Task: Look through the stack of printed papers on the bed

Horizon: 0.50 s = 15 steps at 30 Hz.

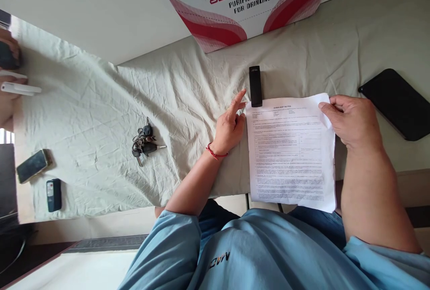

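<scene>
A white printed paper [285,164] headed "OVERLEAF NOTES" lies in front of me, its lower part reaching past the table edge. My right hand [351,117] pinches its upper right corner between thumb and fingers, and the paper curls up there. Beside the upper left corner is my left hand [230,122], index finger stretched out and the other fingers partly bent; a fingertip is at the paper's edge. A narrow black object that looks like a stapler [255,86] stands at the paper's top edge, just right of that index finger.
A cloth [191,84] covers the table. A bunch of keys [146,142] lies to the left, with a phone [32,165] and small black device [53,195] farther left. A black case [396,104] lies right; a water carton [235,17] stands behind. Another person's hand [10,50] shows far left.
</scene>
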Each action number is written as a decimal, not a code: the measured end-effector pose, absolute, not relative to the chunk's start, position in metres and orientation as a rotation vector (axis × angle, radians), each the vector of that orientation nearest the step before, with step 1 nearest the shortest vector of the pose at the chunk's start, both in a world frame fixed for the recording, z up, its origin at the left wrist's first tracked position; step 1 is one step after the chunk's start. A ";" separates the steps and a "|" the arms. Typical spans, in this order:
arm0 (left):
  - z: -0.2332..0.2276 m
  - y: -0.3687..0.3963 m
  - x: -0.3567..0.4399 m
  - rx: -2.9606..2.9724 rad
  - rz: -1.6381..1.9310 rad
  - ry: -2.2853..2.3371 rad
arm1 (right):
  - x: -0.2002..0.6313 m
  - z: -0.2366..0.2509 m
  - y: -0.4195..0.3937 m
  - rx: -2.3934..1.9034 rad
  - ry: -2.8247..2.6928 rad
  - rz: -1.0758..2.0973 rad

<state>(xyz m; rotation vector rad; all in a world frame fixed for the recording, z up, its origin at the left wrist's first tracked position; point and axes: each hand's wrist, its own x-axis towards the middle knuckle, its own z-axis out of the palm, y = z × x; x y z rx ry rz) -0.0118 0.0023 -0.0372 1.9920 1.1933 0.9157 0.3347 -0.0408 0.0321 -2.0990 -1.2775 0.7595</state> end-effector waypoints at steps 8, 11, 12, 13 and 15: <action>-0.020 -0.005 -0.004 2.218 0.747 1.404 | 0.332 0.038 -0.040 -2.085 -1.263 0.755; -0.019 -0.005 0.000 2.226 0.723 1.457 | 0.335 0.037 -0.040 -2.036 -1.256 0.740; -0.020 -0.004 0.000 2.221 0.739 1.449 | 0.336 0.035 -0.041 -2.009 -1.245 0.746; -0.022 -0.004 0.000 2.214 0.765 1.429 | 0.339 0.033 -0.041 -1.977 -1.237 0.758; -0.028 -0.002 -0.002 2.172 0.849 1.354 | 0.342 0.029 -0.043 -1.898 -1.256 0.798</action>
